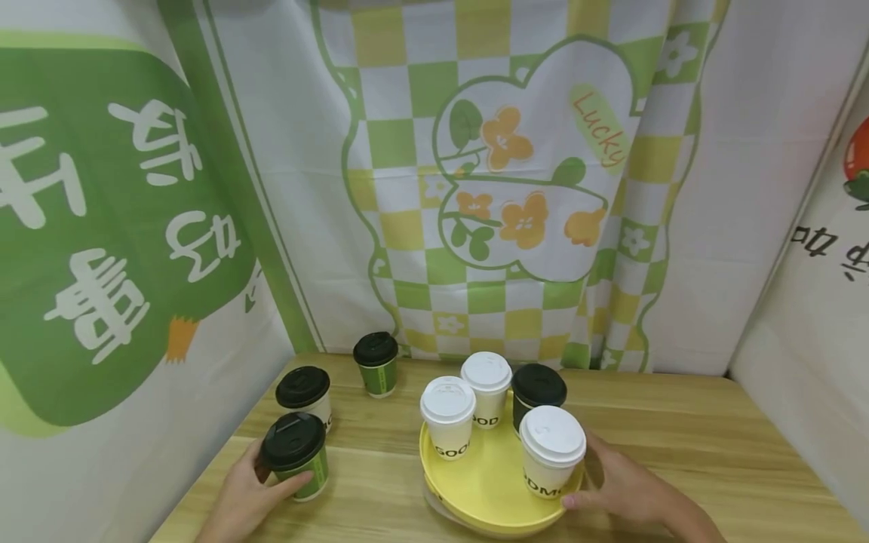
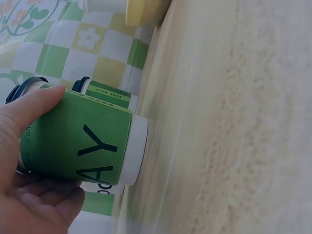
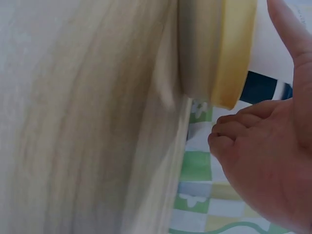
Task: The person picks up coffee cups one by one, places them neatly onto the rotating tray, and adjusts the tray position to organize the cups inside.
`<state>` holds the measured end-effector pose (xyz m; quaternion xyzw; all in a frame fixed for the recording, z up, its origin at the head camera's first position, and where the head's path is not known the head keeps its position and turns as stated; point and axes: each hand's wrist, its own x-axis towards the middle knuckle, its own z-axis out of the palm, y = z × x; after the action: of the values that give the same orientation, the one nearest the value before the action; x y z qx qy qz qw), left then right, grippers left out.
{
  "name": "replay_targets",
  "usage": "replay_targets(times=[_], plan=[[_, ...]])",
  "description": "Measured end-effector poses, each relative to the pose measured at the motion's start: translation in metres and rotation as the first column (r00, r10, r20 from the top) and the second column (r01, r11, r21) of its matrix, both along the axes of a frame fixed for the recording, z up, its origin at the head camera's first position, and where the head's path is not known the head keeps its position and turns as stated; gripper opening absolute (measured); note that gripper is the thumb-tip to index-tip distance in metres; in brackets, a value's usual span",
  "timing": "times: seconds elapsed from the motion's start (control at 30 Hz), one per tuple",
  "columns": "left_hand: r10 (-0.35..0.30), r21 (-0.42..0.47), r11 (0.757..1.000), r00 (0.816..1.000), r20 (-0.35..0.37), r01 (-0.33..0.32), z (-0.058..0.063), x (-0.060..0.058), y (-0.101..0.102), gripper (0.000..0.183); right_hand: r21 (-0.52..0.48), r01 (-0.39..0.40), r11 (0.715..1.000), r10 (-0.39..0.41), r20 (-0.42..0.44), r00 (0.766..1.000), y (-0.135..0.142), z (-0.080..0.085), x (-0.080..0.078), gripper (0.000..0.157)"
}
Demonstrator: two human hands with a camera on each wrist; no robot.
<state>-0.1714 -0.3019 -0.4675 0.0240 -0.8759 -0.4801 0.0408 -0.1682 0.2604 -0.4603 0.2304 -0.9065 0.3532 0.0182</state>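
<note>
Right now, from my head, my left hand (image 1: 241,489) curls round a green cup (image 1: 299,451) near the left edge of the desk (image 1: 713,430), a black-lidded white cup (image 1: 303,391) just behind it and another green cup (image 1: 377,371) by the back edge, while my right hand (image 1: 624,483) reaches beside a white-lidded cup (image 1: 553,452) at the right rim of a yellow tray (image 1: 482,489). At my left wrist, thumb and fingers grip the sleeve, though I cannot tell whether the base touches the wood. At my right wrist, the thumb stands wide of the loose fingers, holding nothing.
</note>
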Motion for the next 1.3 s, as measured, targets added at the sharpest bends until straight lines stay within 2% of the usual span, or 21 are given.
replay_targets(times=[0.07,0.2,0.4,0.6,0.77,0.87,0.97,1.1,1.3], plan=[[0.006,-0.005,1.000,1.000,-0.008,-0.006,-0.001,0.000,0.002,0.088,0.004,-0.008,1.000,0.008,-0.011,1.000,0.001,-0.004,-0.003,0.116],[0.010,-0.011,1.000,1.000,-0.002,-0.010,0.001,0.002,0.003,0.090,-0.035,-0.030,0.999,0.032,0.039,0.999,0.002,-0.008,-0.005,0.111],[0.004,-0.021,1.000,1.000,0.010,-0.004,0.011,0.007,0.013,0.089,-0.091,-0.042,0.995,0.049,0.076,0.996,-0.001,-0.009,-0.003,0.104],[-0.041,0.029,0.999,0.999,-0.002,0.041,0.022,0.011,0.036,0.089,-0.050,0.032,0.998,-0.031,0.008,0.999,-0.011,-0.010,0.007,0.106],[-0.078,0.059,0.995,0.996,-0.035,0.080,0.031,0.014,0.057,0.090,-0.055,0.118,0.992,-0.111,0.116,0.987,-0.024,-0.006,0.020,0.120],[-0.105,0.072,0.991,0.991,-0.085,0.111,0.038,0.017,0.069,0.088,-0.081,0.156,0.984,-0.140,0.174,0.975,-0.031,-0.006,0.026,0.126],[-0.134,0.083,0.986,0.981,-0.138,0.146,0.044,0.017,0.081,0.086,-0.105,0.172,0.979,-0.151,0.186,0.971,-0.035,-0.006,0.031,0.127],[-0.154,0.114,0.978,0.973,-0.171,0.175,0.048,0.014,0.099,0.082,-0.104,0.149,0.983,-0.130,0.175,0.976,-0.037,-0.003,0.034,0.128],[-0.236,0.149,0.951,0.946,-0.222,0.272,0.050,0.006,0.127,0.082,-0.100,0.081,0.992,-0.062,0.181,0.982,-0.026,0.001,0.034,0.125]])
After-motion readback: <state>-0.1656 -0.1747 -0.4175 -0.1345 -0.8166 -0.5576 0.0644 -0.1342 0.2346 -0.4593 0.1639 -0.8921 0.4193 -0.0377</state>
